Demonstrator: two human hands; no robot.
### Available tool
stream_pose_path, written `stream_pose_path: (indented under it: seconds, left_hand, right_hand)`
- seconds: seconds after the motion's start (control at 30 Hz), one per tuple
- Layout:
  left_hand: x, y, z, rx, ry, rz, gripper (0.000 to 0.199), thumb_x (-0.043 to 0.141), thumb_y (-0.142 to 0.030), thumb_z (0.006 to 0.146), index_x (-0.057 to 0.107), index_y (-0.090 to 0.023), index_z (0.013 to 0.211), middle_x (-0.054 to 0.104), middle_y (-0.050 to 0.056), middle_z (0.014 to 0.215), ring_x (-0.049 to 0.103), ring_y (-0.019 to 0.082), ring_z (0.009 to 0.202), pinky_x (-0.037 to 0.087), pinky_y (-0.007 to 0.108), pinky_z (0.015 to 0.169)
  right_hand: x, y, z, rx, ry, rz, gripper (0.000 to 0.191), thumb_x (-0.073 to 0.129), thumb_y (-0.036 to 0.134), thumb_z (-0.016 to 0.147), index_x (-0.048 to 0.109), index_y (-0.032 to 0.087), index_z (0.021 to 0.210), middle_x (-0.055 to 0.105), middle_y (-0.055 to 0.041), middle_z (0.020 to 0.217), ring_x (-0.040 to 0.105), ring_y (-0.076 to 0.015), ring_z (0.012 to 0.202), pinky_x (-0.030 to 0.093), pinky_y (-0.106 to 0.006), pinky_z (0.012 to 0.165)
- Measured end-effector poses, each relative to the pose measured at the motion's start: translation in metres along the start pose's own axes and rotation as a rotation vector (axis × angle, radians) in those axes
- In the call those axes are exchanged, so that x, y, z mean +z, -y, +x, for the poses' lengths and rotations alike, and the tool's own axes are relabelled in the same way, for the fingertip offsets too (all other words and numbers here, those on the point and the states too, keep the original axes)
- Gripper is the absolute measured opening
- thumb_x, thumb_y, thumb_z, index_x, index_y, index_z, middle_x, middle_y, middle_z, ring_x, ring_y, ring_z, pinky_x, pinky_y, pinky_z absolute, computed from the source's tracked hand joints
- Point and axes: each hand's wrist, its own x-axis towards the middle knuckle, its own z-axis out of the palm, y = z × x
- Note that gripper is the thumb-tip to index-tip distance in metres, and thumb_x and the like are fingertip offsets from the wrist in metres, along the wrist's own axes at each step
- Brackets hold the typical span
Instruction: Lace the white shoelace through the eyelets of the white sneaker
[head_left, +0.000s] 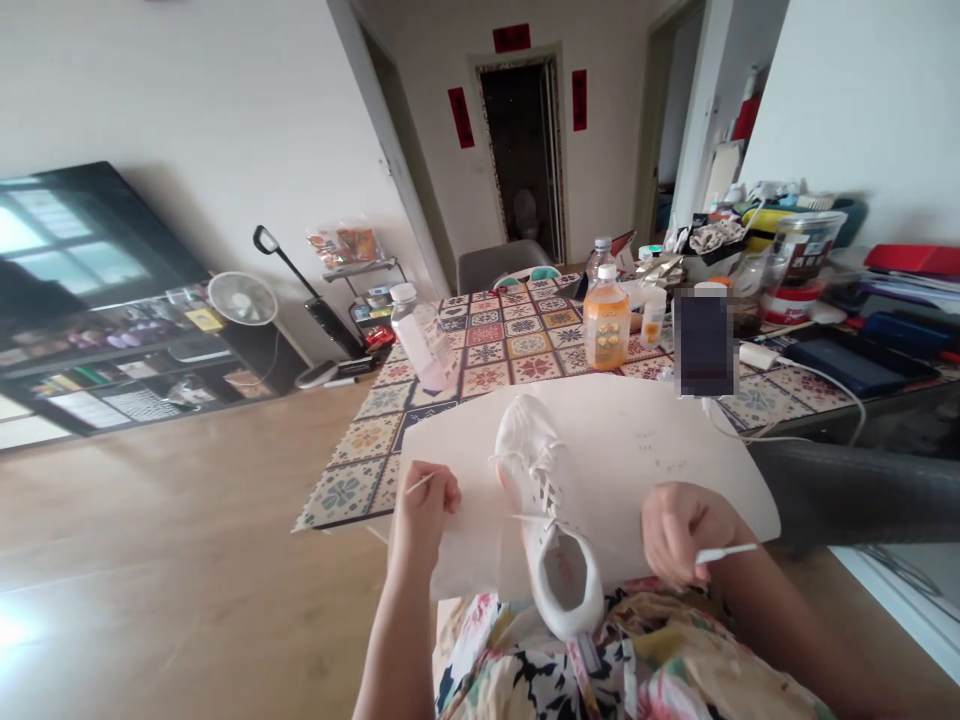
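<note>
A floral garment fills the bottom centre of the frame; just above lies a white lace-up sneaker, heel toward the person, probably so its laces sit within reach of both sides. Left of it, the left grip is curled tight around a thin white strip, perhaps a lace end. At lower right, the right grip narrowly pinches a tapered white strip, perhaps another. A white sheet lies underneath, maybe shielding the tile-patterned counter; beyond stand a clear bottle and an orange-drink bottle.
</note>
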Motion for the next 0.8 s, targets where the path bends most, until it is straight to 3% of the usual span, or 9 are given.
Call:
stream_pose_path:
  seconds: [0.07, 0.13, 0.23, 0.33, 0.43, 0.63, 0.7, 0.8]
  left_hand:
    - [-0.004, -0.002, -0.003, -0.059, 0.135, 0.091, 0.015, 0.07, -0.019, 0.075, 0.056, -0.018, 0.072, 0.055, -0.006, 0.049, 0.042, 0.006, 0.036, 0.031, 0.017, 0.04]
    - [-0.006, -0.007, -0.007, -0.082, 0.266, 0.187, 0.011, 0.071, -0.02, 0.075, 0.064, -0.017, 0.083, 0.062, -0.003, 0.057, 0.047, 0.009, 0.04, 0.038, 0.02, 0.043]
    - [-0.002, -0.018, -0.016, 0.077, 0.375, 0.481, 0.024, 0.065, -0.024, 0.082, 0.067, -0.022, 0.105, 0.069, 0.006, 0.095, 0.066, 0.019, 0.078, 0.053, 0.031, 0.069]
    - [0.007, -0.026, -0.025, 0.283, 0.507, 0.684, 0.014, 0.061, -0.025, 0.088, 0.07, -0.024, 0.098, 0.063, 0.009, 0.113, 0.06, 0.027, 0.109, 0.048, 0.04, 0.094]
    - [0.013, -0.029, -0.031, 0.309, 0.681, 0.69, 0.004, 0.066, -0.024, 0.086, 0.069, -0.022, 0.083, 0.063, 0.008, 0.102, 0.06, 0.027, 0.103, 0.046, 0.041, 0.095]
    - [0.012, -0.03, -0.034, 0.233, 0.783, 0.637, 0.014, 0.065, -0.026, 0.089, 0.067, -0.02, 0.076, 0.063, 0.007, 0.092, 0.06, 0.023, 0.09, 0.046, 0.034, 0.082]
    - [0.01, -0.032, -0.033, 0.222, 0.824, 0.535, 0.021, 0.067, -0.034, 0.089, 0.067, -0.019, 0.074, 0.063, 0.007, 0.089, 0.06, 0.021, 0.086, 0.046, 0.032, 0.078]
    - [0.008, -0.033, -0.032, 0.206, 0.869, 0.263, 0.035, 0.07, -0.049, 0.086, 0.067, -0.019, 0.069, 0.063, 0.006, 0.087, 0.06, 0.02, 0.083, 0.045, 0.031, 0.078]
  right_hand:
    - [0.002, 0.009, 0.001, 0.122, -0.053, -0.092, 0.051, 0.065, 0.063, 0.085, 0.063, 0.018, 0.06, 0.062, -0.0018, 0.05, 0.059, -0.0124, 0.043, 0.049, -0.023, 0.047]
    - [0.004, 0.014, 0.006, 0.153, -0.147, -0.152, 0.051, 0.061, 0.063, 0.088, 0.065, 0.016, 0.069, 0.064, -0.003, 0.058, 0.061, -0.0138, 0.05, 0.048, -0.024, 0.052]
    - [0.011, 0.012, 0.018, 0.188, -0.356, -0.249, 0.048, 0.05, 0.057, 0.098, 0.063, 0.015, 0.077, 0.061, -0.0019, 0.067, 0.057, -0.0129, 0.059, 0.045, -0.023, 0.059]
    - [0.02, 0.009, 0.028, 0.282, -0.453, -0.389, 0.043, 0.054, 0.052, 0.098, 0.062, 0.015, 0.079, 0.058, -0.0012, 0.076, 0.052, -0.0133, 0.068, 0.04, -0.023, 0.062]
    - [0.025, 0.009, 0.03, 0.433, -0.419, -0.55, 0.045, 0.062, 0.058, 0.09, 0.064, 0.015, 0.076, 0.059, -0.0003, 0.076, 0.052, -0.0143, 0.067, 0.037, -0.023, 0.061]
    - [0.023, 0.012, 0.024, 0.588, -0.381, -0.496, 0.025, 0.076, 0.04, 0.08, 0.073, 0.016, 0.078, 0.068, 0.0001, 0.075, 0.06, -0.0177, 0.072, 0.044, -0.025, 0.066]
    - [0.021, 0.014, 0.023, 0.53, -0.345, -0.419, 0.024, 0.076, 0.039, 0.08, 0.072, 0.016, 0.077, 0.067, 0.0003, 0.075, 0.06, -0.0168, 0.072, 0.045, -0.025, 0.068]
    - [0.019, 0.016, 0.024, 0.272, -0.335, -0.283, 0.024, 0.076, 0.041, 0.082, 0.073, 0.017, 0.076, 0.066, -0.0008, 0.083, 0.061, -0.0161, 0.078, 0.047, -0.028, 0.076]
